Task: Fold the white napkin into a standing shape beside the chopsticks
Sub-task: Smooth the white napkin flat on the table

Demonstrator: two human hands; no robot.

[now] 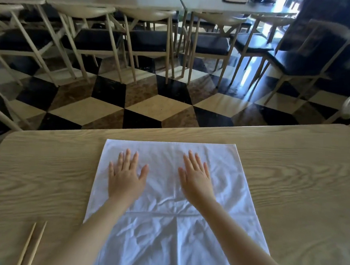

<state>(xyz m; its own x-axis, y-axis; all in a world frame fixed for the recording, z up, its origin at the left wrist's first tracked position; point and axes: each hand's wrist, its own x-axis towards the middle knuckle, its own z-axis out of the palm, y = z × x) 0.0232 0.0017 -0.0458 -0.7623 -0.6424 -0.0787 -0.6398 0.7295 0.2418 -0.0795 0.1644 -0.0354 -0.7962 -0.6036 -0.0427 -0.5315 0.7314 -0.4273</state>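
Napkin (166, 193): spread flat on the table (290, 180), centre to 6 o'clock of the view; near edge runs out of the picture, so its full extent is unclear.
Creases: a cross-fold line and fine wrinkles, thickest toward 6 o'clock.
Left hand (124, 178): palm down on the cloth toward 11 o'clock of it, fingers (127, 156) spread flat, gripping nothing.
Right hand (196, 179): palm down toward 1 o'clock of the cloth, fingers flat and fanned, gripping nothing.
Chopsticks (32, 244): a pair at 7 o'clock, apart from the napkin's left edge, angled slightly.
Risk, slipping: the smooth wood-grain top may let the cloth slide under the palms and skew the first fold.
Risk, wrinkles: unsmoothed creases would probably weaken a fold, so a standing shape could slump.
Risk, chopsticks: a left forearm sweeping wide could knock them askew.
Risk, placement: the shape must end beside the pair; folded here it would stand too far off.
Surface: pale wood grain, otherwise bare apart from something pale at the 7 o'clock corner, too cropped to identify.
Room: dining hall, checkered floor (157, 106), rows of chairs (147, 40) with dark seats at 12 o'clock.
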